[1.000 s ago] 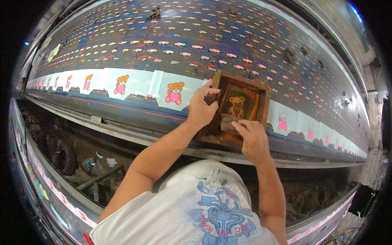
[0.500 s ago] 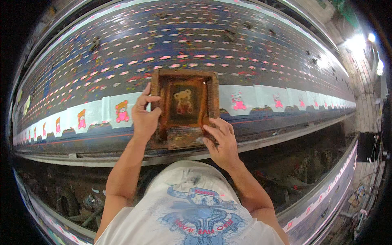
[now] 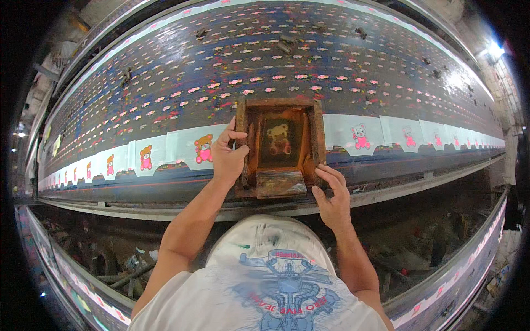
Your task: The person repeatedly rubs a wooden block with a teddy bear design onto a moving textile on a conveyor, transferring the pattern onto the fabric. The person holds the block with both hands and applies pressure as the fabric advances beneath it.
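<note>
A small wooden screen-printing frame (image 3: 316, 129) rests over the row of white printed pieces, with a bear design (image 3: 279, 139) showing in its dark mesh. My left hand (image 3: 229, 157) grips the left rail, fingers and thumb bent around it. At the near right corner, my right hand (image 3: 334, 196) has its curled fingertips against the right rail, thumb below them. A stained brown block (image 3: 280, 185) lies across the near end of the frame. To the left, a white piece (image 3: 182, 146) bears a brown-and-pink bear; to the right, another piece (image 3: 353, 124) has a bear without brown.
The long dark table (image 3: 182, 71) carries rows of small pink and white marks and a few dark lumps. A rail (image 3: 160, 214) runs along its near edge. Behind me stands another long table (image 3: 441, 292) with white pieces. Clutter (image 3: 138, 259) lies on the floor between.
The whole view has shifted, so table, frame and hands appear farther right. My right fingertips have drawn back from inside the near right corner onto the rail. My left hand keeps its grip.
</note>
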